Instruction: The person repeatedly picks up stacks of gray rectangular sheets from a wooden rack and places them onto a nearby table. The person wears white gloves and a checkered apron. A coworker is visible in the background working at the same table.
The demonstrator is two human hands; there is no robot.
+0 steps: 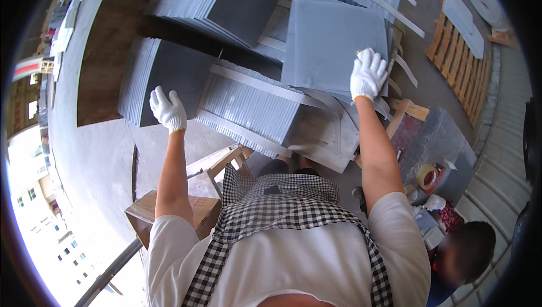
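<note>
Observed: hands well apart, both in white gloves. The left hand (167,109) shows its fingers loosely spread over the near side of a dark-faced panel stack (179,72); from here I cannot tell whether it touches. The right hand (368,75) lies with fingers fanned on the right margin of a grey panel (336,41), which extends leftward from it. Between the hands: a strapped stack (251,103). Right of the right hand: a slatted pallet (455,72).

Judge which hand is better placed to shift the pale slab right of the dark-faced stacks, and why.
Probably the right hand: it is over the pale slab, near its right edge, fingers extended. The left hand is farther off, by a dark-faced stack.
</note>
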